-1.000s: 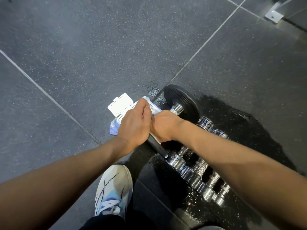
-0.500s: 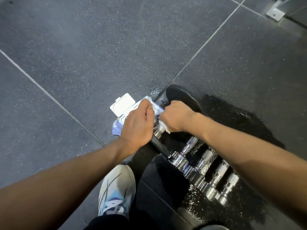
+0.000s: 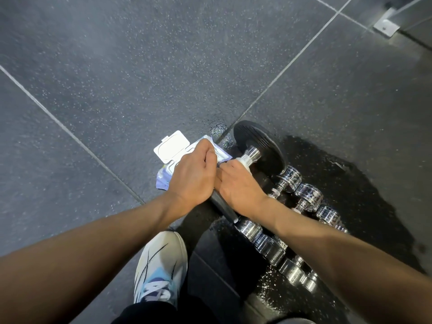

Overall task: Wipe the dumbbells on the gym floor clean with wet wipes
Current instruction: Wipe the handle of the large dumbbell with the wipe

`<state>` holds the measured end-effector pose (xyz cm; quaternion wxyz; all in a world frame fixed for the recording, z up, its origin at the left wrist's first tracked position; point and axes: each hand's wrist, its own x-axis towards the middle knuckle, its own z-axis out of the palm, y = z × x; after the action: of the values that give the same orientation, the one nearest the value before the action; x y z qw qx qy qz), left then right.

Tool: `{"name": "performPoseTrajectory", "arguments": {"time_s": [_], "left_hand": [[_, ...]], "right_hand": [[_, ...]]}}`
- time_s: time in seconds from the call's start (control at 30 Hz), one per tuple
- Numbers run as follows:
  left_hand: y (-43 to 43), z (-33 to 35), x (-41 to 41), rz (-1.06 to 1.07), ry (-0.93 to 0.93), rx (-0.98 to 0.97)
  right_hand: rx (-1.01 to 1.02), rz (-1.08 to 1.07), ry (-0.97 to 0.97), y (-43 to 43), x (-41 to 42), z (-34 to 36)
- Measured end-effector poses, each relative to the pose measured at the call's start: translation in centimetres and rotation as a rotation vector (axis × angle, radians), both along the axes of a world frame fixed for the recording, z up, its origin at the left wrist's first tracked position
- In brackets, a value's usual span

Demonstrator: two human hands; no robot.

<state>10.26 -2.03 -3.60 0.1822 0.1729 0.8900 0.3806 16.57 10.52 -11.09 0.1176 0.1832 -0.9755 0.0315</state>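
Seen from above, a dark speckled rubber floor (image 3: 140,66) with pale seams fills the view. At lower right a wet, glossy patch (image 3: 374,195) spreads over it. A row of small chrome dumbbells (image 3: 308,195) lies on the patch, side by side. Just beside them, on their left, lies a larger black dumbbell (image 3: 261,146), its far plate and the end of its chrome bar showing. A white and blue shoe (image 3: 161,265) stands at the bottom centre. A pack of wipes (image 3: 163,178) lies left of the black dumbbell with its white lid (image 3: 171,146) flipped open. The left hand (image 3: 191,176) is clenched over the pack's edge and the dumbbell's near end; what it grasps is hidden. The right hand (image 3: 238,188), touching the left, curls its fingers round the bar, pressing a white wipe (image 3: 244,163) against it; the wipe pokes out beyond the fingers toward the far plate
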Motion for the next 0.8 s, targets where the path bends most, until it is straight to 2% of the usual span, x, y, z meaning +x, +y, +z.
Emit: {"name": "performPoseTrajectory", "arguments": {"time_s": [0.13, 0.23, 0.27, 0.3, 0.4, 0.47, 0.53, 0.63, 0.8], "left_hand": [[-0.1, 0.0, 0.0, 0.001, -0.009, -0.008], [-0.1, 0.1, -0.1, 0.002, -0.009, 0.003], [-0.1, 0.1, -0.1, -0.003, -0.006, 0.006], [-0.1, 0.1, -0.1, -0.008, 0.000, 0.004], [-0.1, 0.2, 0.0, 0.000, -0.007, -0.001], [-0.1, 0.2, 0.1, 0.003, -0.009, -0.003], [-0.1, 0.4, 0.1, 0.005, -0.005, -0.011], [-0.1, 0.3, 0.0, 0.002, 0.003, 0.002], [-0.1, 0.1, 0.0, 0.023, -0.004, 0.023]], "right_hand": [[-0.035, 0.064, 0.002, 0.5, 0.0, 0.3], [-0.012, 0.115, -0.125, 0.6, -1.5, 2.0], [0.034, 0.162, -0.215, 0.7, -2.2, 2.8], [0.109, 0.200, -0.385, 0.8, -2.9, 4.0], [0.405, 0.104, -0.928, 0.7, -5.4, 7.1], [0.485, 0.078, -1.131, 0.5, -6.8, 7.6], [0.490, 0.016, -1.232, 0.6, -7.4, 7.2], [0.318, -0.165, -1.206, 2.1, -7.6, 7.2], [0.400, -0.085, -0.701, 3.1, -4.4, 5.6]]}}
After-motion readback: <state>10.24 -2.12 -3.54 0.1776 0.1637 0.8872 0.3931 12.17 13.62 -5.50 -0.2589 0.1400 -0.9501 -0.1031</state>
